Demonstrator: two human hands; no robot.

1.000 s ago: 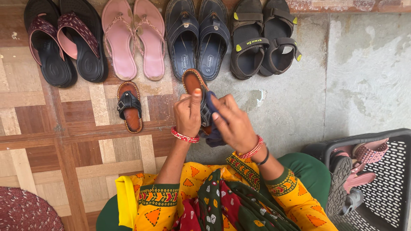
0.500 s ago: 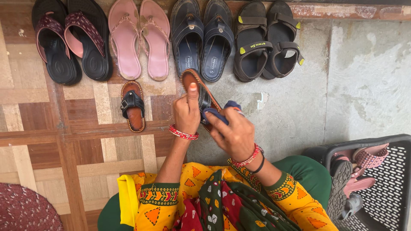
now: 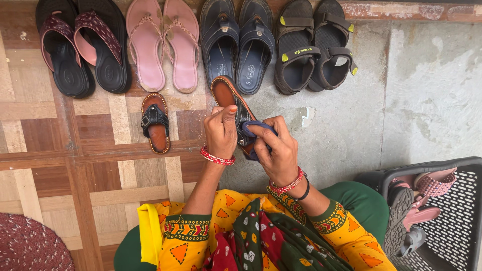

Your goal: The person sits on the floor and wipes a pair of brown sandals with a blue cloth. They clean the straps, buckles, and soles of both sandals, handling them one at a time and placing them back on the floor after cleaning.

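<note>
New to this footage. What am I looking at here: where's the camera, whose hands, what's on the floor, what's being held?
There is no machine here. One camera sits on a person's head and looks down, so both hands are that person's own. The left hand grips a small brown sandal with a black strap, lifted off the floor. The right hand presses a dark blue cloth against that sandal. The matching sandal lies on the patterned floor. Along the top stands a row of four pairs: black and maroon slippers, pink slippers, dark blue sandals and black strapped sandals. At lower right, a black plastic basket holds more footwear.
</note>
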